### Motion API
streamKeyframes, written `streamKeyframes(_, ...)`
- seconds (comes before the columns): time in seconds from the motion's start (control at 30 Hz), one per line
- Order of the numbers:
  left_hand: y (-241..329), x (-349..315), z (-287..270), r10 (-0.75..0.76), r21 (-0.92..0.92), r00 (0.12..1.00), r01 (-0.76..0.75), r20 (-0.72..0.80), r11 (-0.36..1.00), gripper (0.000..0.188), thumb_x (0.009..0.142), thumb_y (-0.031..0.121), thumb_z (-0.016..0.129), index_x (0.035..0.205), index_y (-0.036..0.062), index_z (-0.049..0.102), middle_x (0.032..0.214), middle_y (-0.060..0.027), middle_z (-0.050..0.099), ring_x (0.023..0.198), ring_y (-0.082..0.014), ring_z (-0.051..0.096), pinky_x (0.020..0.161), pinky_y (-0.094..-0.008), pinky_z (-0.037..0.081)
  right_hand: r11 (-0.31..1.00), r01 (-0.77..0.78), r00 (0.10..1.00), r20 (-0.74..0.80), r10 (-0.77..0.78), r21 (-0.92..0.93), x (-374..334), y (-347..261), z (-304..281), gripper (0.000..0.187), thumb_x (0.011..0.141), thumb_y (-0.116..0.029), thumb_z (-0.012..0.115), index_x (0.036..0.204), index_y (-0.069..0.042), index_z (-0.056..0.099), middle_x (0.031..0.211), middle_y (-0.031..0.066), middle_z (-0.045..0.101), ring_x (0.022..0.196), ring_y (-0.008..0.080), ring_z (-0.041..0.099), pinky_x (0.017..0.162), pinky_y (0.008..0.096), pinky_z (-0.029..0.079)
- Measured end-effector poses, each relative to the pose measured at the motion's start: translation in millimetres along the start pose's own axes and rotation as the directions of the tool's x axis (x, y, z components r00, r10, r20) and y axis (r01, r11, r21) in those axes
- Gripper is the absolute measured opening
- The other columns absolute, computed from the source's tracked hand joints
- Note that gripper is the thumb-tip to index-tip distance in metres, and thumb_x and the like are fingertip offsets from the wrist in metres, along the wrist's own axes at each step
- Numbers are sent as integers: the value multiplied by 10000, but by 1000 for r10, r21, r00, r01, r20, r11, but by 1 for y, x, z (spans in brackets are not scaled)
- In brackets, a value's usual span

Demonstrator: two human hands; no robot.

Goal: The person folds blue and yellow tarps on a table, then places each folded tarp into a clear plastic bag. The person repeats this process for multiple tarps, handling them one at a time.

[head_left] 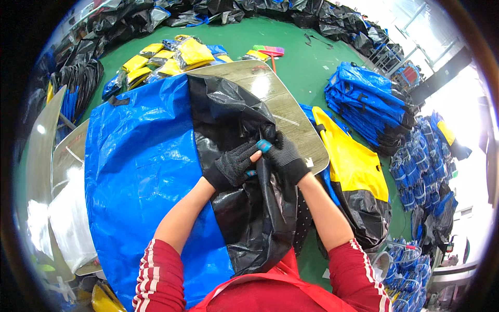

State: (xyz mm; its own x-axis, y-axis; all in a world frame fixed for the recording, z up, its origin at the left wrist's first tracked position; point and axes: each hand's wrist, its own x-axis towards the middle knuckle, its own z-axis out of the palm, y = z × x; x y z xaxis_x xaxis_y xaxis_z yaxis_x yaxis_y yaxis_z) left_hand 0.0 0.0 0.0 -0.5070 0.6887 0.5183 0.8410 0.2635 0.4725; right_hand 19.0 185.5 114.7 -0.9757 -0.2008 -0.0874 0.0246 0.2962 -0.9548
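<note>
A large blue and black plastic bag [145, 140] lies spread over a wood-patterned table [293, 117], its blue part on the left and its crumpled black part on the right. My left hand [236, 165], in a dark grey knit glove with the thumb tip bare, grips a gathered fold of the black part. Close beside it, my right hand [280, 155], gloved alike with blue on a fingertip, pinches the same bunched edge. The black material hangs in folds below both hands toward my body. Some fingers are hidden behind the folds.
Folded yellow and blue packs [171, 57] lie beyond the table, near a broom [269, 51]. To the right are a yellow and black bag [353, 161], a stack of blue bags [364, 101] and tied blue bundles [421, 161]. Clear plastic [73, 213] covers the table's left side.
</note>
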Motion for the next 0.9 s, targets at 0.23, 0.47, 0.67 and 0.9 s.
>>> streamKeyframes(0.23,25,2,-7,-328,450,937,347,-123,823,734,837,626,492,1400,158,452,1461,-154,377,1379,-393,261,1116,-622,99,466,-180,983,-176,52,-866,27,-20,-146,264,911,-233,507,890,-50,697,862,179,698,762,321,668,678,448,521)
streamKeyframes(0.47,22,16,-10,-382,338,924,355,15,872,712,789,675,491,1297,179,552,1449,-218,339,1333,-431,276,1074,-662,119,208,729,619,498,-607,-652,37,-23,-9,333,760,-251,626,1071,-132,629,998,161,633,956,329,600,864,442,464)
streamKeyframes(0.67,25,20,26,-368,474,901,433,-229,767,699,767,637,533,1309,195,533,1483,-202,294,1408,-428,151,1112,-635,7,-153,668,744,653,140,-729,128,-29,-11,664,763,-395,637,1328,-69,515,1336,249,481,1226,395,474,1058,435,360)
streamKeyframes(0.9,39,43,4,-641,327,764,588,78,740,697,800,624,528,1337,181,504,1472,-191,351,1364,-457,256,1119,-603,123,209,166,943,93,-320,-964,190,-75,8,565,719,-334,721,1178,-27,602,1132,233,620,1169,339,539,1032,399,406)
